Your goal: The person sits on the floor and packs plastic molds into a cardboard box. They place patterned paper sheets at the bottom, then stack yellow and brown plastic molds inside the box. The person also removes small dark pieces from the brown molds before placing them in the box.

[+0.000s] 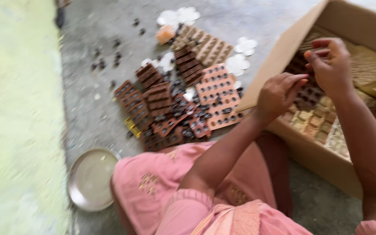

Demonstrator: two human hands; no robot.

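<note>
Both my hands are over an open cardboard box (314, 161) at the right. My left hand (278, 93) hovers at the box's near wall, fingers curled. Just above it, my right hand (329, 63) has its fingers pinched together; motion blur hides whether a small piece is between them. Inside the box lie brown and tan moulded trays (316, 122) with square cells. On the concrete floor to the left sits a heap of similar trays (175, 102), brown, dark and orange, with small dark pieces in and around them.
A round metal plate (90, 178) rests on the floor by my knee, at the edge of a pale green mat (18, 122). White flower-shaped pieces (177, 16) and loose dark bits (105, 58) are scattered on the floor farther away. My pink clothing (162, 187) fills the bottom.
</note>
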